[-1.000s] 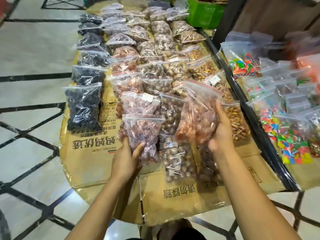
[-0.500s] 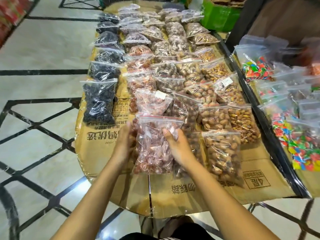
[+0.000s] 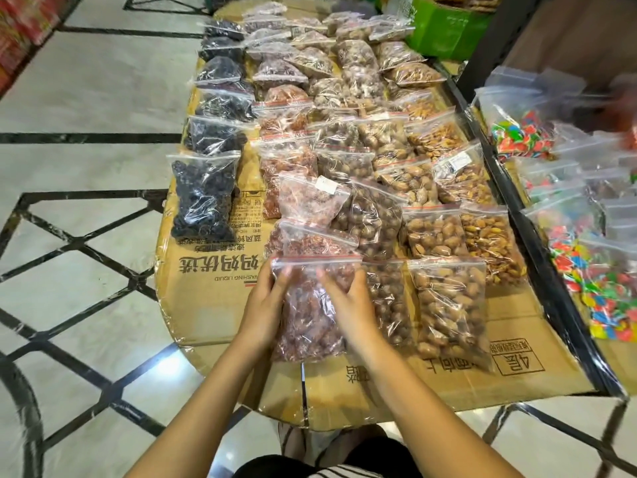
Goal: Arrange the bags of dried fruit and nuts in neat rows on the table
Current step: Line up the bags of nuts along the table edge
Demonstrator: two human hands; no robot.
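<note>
Bare cardboard (image 3: 206,305) lies left of the near bag of reddish dried fruit (image 3: 310,326), up to the table's rounded edge. Left hand (image 3: 263,312) and right hand (image 3: 351,312) clasp that bag's sides, flat on the cardboard. Right: bag of hazelnuts (image 3: 393,305) touching, then bag of peanuts (image 3: 451,308).

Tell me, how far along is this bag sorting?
Mostly done: dark fruit bags and nut bags already lie in rows on the cardboard-covered table. Both hands, left and right, are pressing a reddish fruit bag into its row's near end. I see no loose bags waiting.
</note>
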